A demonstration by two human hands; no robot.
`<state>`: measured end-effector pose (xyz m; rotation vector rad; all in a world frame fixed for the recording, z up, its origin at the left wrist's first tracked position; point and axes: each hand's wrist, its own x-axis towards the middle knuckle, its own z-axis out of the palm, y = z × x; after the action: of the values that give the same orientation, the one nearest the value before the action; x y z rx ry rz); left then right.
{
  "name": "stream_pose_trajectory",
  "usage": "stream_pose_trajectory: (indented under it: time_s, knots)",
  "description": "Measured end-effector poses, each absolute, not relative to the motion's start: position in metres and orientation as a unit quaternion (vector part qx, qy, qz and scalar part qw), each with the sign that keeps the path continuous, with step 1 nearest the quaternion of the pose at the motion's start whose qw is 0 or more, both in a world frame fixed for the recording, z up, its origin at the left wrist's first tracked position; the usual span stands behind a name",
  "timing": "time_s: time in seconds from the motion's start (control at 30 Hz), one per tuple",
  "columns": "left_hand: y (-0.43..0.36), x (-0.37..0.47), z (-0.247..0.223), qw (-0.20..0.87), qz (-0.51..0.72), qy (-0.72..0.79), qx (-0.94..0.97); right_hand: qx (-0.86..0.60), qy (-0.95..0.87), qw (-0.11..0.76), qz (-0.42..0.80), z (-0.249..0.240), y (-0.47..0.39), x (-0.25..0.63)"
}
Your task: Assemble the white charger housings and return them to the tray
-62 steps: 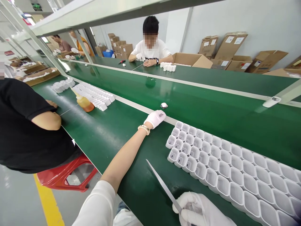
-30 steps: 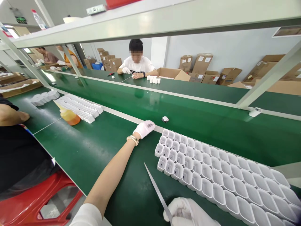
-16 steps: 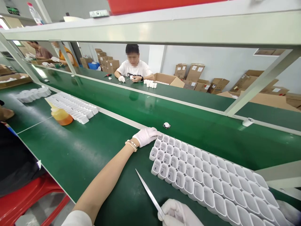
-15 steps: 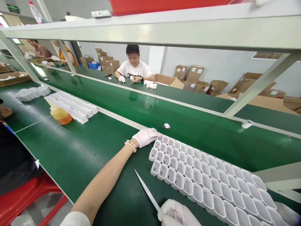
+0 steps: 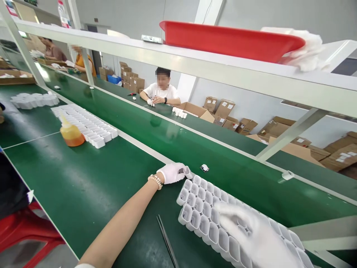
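Note:
My left hand (image 5: 173,172), in a white glove, grips a small white plastic cup (image 5: 188,172) at the near-left corner of the cup rows. That cup is tilted and stands apart from the others. Long rows of white rounded-square cups (image 5: 204,224) fill the right side of the green table; dark slots show inside several. Over these rows hovers my gloved right hand (image 5: 251,227), blurred, its thumb and fingers apart with nothing seen between them. Metal tweezers (image 5: 167,240) lie on the table left of the rows.
A small circuit board with a white blob (image 5: 204,168) sits on the green belt beyond. Left are a yellow liquid bottle (image 5: 71,134) and more white cups (image 5: 97,143). Overhead runs a shelf (image 5: 125,47) with a red tray (image 5: 223,41). A co-worker (image 5: 161,91) sits opposite.
My right hand has put down the tweezers and moved up over the cup rows. My left hand has pulled a corner cup away from its row. The view has tilted up.

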<state>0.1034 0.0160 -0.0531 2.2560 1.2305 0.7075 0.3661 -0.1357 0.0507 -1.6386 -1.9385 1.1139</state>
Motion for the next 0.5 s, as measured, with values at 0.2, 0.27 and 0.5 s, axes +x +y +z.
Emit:
stream_pose_trajectory:
  time_s: [0.2, 0.27, 0.5]
  knots:
    - [0.018, 0.112, -0.048, 0.226, 0.232, 0.462, 0.825, -0.592, -0.751, 0.141, 0.256, 0.043, 0.018, 0.342]
    - [0.018, 0.116, -0.046, 0.216, 0.222, 0.463, 0.831, -0.591, -0.756, 0.114, 0.256, 0.022, 0.046, 0.342]
    - [0.023, 0.123, -0.049, 0.205, 0.185, 0.477, 0.834, -0.618, -0.761, 0.083, 0.18, -0.011, 0.075, 0.377]
